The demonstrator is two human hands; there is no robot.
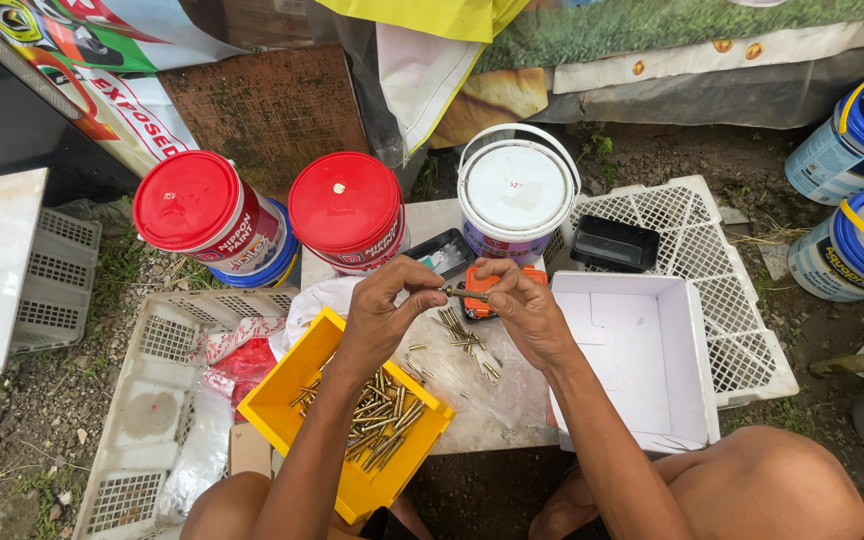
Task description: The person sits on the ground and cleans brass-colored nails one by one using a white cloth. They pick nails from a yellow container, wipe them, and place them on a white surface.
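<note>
My left hand (389, 301) and my right hand (517, 303) meet over a pale slab, both pinching one brass-coloured bolt (461, 292) held level between the fingertips. Below my left forearm a yellow bin (283, 397) holds several similar brass bolts (380, 421). More loose bolts (462, 336) lie scattered on the slab just under my hands. An orange object (479, 301) sits behind the fingers, partly hidden.
Two red-lidded paint buckets (188, 203) (344, 204) and a white-lidded bucket (515, 189) stand behind the slab. A white open box (642, 350) lies right, on a white plastic crate (742, 330); a black tray (613, 243) rests there. Blue buckets (847, 200) stand far right. Another crate (152, 400) lies left.
</note>
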